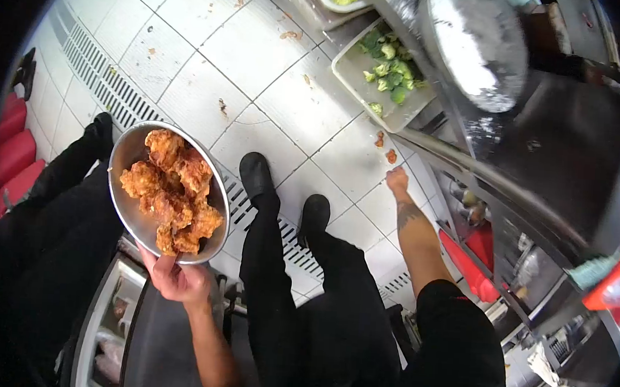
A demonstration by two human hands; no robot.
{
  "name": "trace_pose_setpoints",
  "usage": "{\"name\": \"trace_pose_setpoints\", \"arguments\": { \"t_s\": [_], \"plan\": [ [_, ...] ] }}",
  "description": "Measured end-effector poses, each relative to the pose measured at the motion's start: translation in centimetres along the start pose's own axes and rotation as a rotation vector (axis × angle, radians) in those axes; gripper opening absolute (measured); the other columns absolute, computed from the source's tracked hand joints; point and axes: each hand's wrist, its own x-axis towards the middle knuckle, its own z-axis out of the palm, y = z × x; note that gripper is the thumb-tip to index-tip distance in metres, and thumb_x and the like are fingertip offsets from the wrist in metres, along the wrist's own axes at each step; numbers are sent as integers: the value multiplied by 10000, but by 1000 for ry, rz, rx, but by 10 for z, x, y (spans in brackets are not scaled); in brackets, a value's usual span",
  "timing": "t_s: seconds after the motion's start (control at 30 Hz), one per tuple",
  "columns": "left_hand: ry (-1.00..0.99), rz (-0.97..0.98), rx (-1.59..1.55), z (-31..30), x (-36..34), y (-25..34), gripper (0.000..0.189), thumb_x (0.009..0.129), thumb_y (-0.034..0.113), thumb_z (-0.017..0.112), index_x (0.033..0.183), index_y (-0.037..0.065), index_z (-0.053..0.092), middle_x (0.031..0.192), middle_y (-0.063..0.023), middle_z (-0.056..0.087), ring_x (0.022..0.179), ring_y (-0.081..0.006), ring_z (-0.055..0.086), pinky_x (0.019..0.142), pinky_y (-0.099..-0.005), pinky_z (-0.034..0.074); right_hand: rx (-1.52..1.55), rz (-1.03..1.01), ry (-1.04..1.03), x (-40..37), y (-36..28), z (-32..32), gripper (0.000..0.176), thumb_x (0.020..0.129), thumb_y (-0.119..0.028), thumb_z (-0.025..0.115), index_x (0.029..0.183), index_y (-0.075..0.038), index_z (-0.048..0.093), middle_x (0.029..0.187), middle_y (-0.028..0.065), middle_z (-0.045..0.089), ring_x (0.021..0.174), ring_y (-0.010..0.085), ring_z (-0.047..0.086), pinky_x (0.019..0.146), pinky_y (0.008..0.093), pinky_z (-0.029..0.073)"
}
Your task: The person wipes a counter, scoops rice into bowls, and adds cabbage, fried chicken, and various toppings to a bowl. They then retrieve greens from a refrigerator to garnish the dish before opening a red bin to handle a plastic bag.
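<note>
My left hand (177,279) grips the lower rim of a round metal bowl (128,211), its thumb over the edge. Pieces of browned fried food (171,192) lie inside the bowl, which is tilted towards the camera. On the right, my arm reaches out over the tiled floor, and my right hand (397,179) is closed; whether it holds anything is too small to tell. Just beyond its knuckles, two small orange-brown bits (390,156) show against the floor. A pale tray (346,71) with broccoli (392,67) is a little farther up.
A metal counter (555,130) with a floury round pan (475,47) runs along the right. Red containers (473,260) sit beneath it. Another person's dark-clothed leg (64,157) stands at the left, near red bins (14,154). Drain grates (104,74) cross the food-littered floor (261,70).
</note>
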Motion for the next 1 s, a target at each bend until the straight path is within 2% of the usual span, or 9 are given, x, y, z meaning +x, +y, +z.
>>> {"name": "trace_pose_setpoints", "arguments": {
  "t_s": [0.13, 0.23, 0.5, 0.63, 0.77, 0.83, 0.9, 0.93, 1.0],
  "plan": [
    [-65, 13, -14, 32, -54, -55, 152, 812, -70, 471, 956, -33, 500, 1355, -380, 340, 1244, -422, 426, 1022, -435, 327, -43, 27, 4, 68, -6, 26, 427, 808, -202, 540, 1200, -46, 477, 1152, 256, 562, 1049, 434, 545, 907, 455, 457],
    [-133, 55, 66, 42, -76, -90, 179, 850, -74, 445, 1017, -32, 496, 1392, -325, 339, 1268, -359, 418, 1049, -404, 294, -38, -143, 97, 108, 17, 64, 454, 784, -194, 568, 1194, -33, 459, 1137, 288, 542, 1045, 427, 529, 914, 453, 455],
    [49, 4, 167, 30, -92, -139, 114, 890, -34, 506, 1002, -44, 523, 1391, -301, 357, 1241, -282, 441, 1010, -341, 330, 13, -146, 154, 108, 29, 86, 345, 666, -184, 650, 982, -95, 542, 929, 237, 514, 893, 397, 555, 797, 454, 488],
    [254, -123, 111, 17, -83, -156, 96, 879, -71, 487, 969, -39, 496, 1420, -290, 310, 1161, -260, 490, 949, -320, 392, 225, -8, 438, 107, 6, 85, 235, 704, -233, 608, 877, -77, 575, 898, 237, 518, 850, 388, 532, 852, 448, 437],
    [327, -148, 176, 0, -87, -170, 65, 906, -9, 532, 966, -27, 513, 1341, -239, 412, 1037, -203, 522, 873, -295, 425, 234, -137, 330, 116, -24, 82, 424, 770, -426, 616, 885, -19, 593, 960, 257, 607, 970, 388, 544, 811, 456, 447],
    [357, -188, 116, -6, -97, -182, 82, 908, 5, 543, 976, -30, 514, 1333, -238, 419, 1025, -203, 521, 867, -290, 419, 128, -82, 521, 106, -50, 87, 437, 792, -466, 597, 852, -34, 618, 792, 147, 663, 937, 324, 574, 820, 445, 443],
    [335, -212, 145, -5, -94, -175, 78, 902, -7, 539, 970, -31, 509, 1369, -272, 378, 1059, -210, 520, 883, -291, 416, 101, -74, 457, 113, -52, 91, 409, 792, -437, 607, 843, -32, 612, 773, 138, 653, 913, 325, 571, 817, 439, 439],
    [379, -121, 185, 8, -75, -159, 65, 901, 5, 546, 960, -14, 525, 988, -75, 515, 868, -137, 512, 778, -266, 423, 90, -71, 398, 121, -45, 95, 395, 792, -422, 611, 839, -30, 609, 764, 134, 648, 901, 326, 570, 815, 436, 438],
    [353, -116, 180, -1, -85, -177, 66, 896, -11, 532, 960, -19, 522, 1023, -87, 513, 867, -143, 520, 780, -267, 428, 65, -80, 341, 123, -35, 100, 368, 792, -393, 621, 831, -28, 603, 746, 125, 639, 877, 327, 567, 812, 430, 435]
  ]
}}
